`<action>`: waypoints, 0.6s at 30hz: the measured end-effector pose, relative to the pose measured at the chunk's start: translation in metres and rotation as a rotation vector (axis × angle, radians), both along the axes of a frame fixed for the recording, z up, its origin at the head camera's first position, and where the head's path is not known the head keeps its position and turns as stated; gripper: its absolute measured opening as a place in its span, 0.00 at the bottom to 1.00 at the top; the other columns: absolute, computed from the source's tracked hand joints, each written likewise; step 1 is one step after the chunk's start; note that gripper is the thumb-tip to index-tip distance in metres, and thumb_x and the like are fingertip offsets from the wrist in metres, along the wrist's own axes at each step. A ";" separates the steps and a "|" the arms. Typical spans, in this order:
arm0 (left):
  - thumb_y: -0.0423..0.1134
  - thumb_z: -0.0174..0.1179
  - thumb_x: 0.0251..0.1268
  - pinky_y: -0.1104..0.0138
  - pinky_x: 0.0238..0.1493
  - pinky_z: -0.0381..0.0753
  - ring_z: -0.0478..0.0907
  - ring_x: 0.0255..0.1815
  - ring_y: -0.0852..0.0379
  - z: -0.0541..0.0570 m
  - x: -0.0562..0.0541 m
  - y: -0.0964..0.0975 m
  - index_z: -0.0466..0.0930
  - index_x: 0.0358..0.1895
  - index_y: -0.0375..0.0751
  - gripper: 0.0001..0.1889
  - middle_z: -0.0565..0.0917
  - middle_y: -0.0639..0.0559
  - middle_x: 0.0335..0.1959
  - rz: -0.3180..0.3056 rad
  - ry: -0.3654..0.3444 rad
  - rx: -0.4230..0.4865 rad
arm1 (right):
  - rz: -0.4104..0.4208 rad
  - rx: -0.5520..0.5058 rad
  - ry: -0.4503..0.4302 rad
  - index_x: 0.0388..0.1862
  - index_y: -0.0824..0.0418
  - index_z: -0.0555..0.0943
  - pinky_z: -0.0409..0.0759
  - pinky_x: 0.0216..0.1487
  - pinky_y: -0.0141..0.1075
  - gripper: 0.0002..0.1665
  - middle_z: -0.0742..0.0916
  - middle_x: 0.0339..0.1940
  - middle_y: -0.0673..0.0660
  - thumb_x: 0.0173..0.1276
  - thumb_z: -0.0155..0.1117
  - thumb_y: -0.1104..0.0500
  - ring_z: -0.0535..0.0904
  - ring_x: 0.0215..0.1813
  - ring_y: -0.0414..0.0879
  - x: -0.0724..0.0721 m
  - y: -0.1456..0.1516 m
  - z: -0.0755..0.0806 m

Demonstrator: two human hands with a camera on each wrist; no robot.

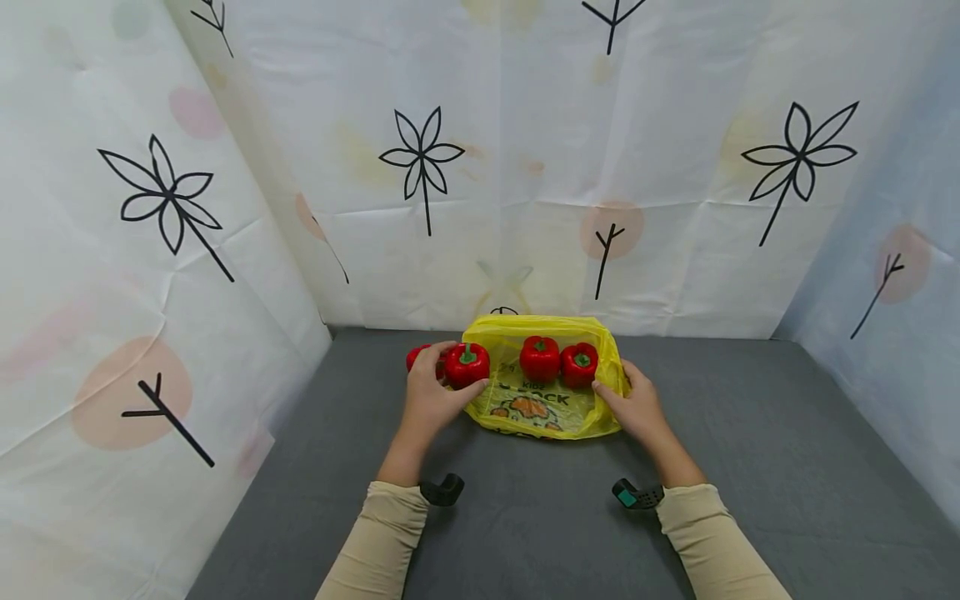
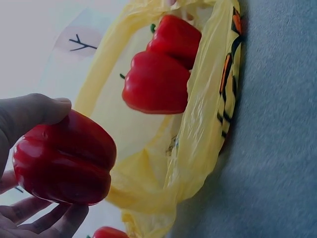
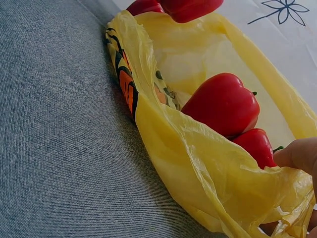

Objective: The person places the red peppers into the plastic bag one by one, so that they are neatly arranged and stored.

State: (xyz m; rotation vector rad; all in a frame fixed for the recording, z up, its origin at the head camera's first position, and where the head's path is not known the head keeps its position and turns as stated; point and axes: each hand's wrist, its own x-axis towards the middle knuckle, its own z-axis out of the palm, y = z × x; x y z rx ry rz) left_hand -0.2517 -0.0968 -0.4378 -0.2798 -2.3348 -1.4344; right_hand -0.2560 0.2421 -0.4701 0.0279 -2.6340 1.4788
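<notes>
A yellow plastic bag (image 1: 532, 322) lies with its mouth spread wide, two red bell peppers inside, one (image 1: 539, 358) beside the other (image 1: 579, 367). My left hand (image 1: 431, 400) grips another red bell pepper (image 2: 67, 161) at the bag's left edge, thumb on one side and fingers on the other. Between thumb and fingers, my right hand (image 1: 639, 406) pinches the bag's right rim, its thumb close to the stem of the nearer pepper in the right wrist view. A further red bell pepper (image 1: 413, 357) sits just outside the bag, partly hidden behind the left hand.
A dark grey cloth (image 1: 525, 517) covers the table under the bag. Behind it hangs a white curtain (image 1: 510, 258) printed with flowers and twigs, with more fabric along both sides. Black bands (image 1: 442, 490) circle the wrists.
</notes>
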 end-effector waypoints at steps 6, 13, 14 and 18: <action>0.44 0.83 0.54 0.48 0.54 0.90 0.78 0.61 0.46 -0.003 0.000 0.013 0.77 0.68 0.41 0.38 0.80 0.45 0.61 -0.041 -0.003 -0.006 | -0.003 0.006 0.001 0.82 0.68 0.62 0.79 0.68 0.57 0.42 0.76 0.75 0.72 0.80 0.65 0.50 0.78 0.69 0.65 0.000 0.000 0.001; 0.45 0.83 0.55 0.54 0.51 0.91 0.78 0.61 0.47 -0.011 0.001 0.034 0.77 0.68 0.43 0.38 0.80 0.45 0.62 -0.106 0.000 -0.026 | 0.002 0.007 -0.001 0.82 0.69 0.62 0.79 0.67 0.57 0.42 0.76 0.74 0.72 0.80 0.64 0.50 0.78 0.68 0.65 0.000 0.001 0.000; 0.45 0.83 0.55 0.55 0.51 0.90 0.78 0.61 0.48 -0.012 0.002 0.038 0.77 0.69 0.43 0.38 0.80 0.44 0.62 -0.114 -0.002 -0.031 | 0.003 0.006 0.000 0.82 0.69 0.62 0.79 0.67 0.58 0.42 0.76 0.74 0.72 0.80 0.65 0.50 0.78 0.68 0.65 0.000 0.001 0.000; 0.45 0.83 0.55 0.58 0.51 0.90 0.78 0.60 0.50 -0.014 0.003 0.052 0.78 0.68 0.43 0.37 0.79 0.45 0.62 -0.155 -0.015 -0.030 | 0.001 0.005 0.006 0.82 0.69 0.63 0.80 0.67 0.58 0.41 0.77 0.74 0.72 0.80 0.65 0.51 0.79 0.67 0.65 -0.001 0.001 -0.001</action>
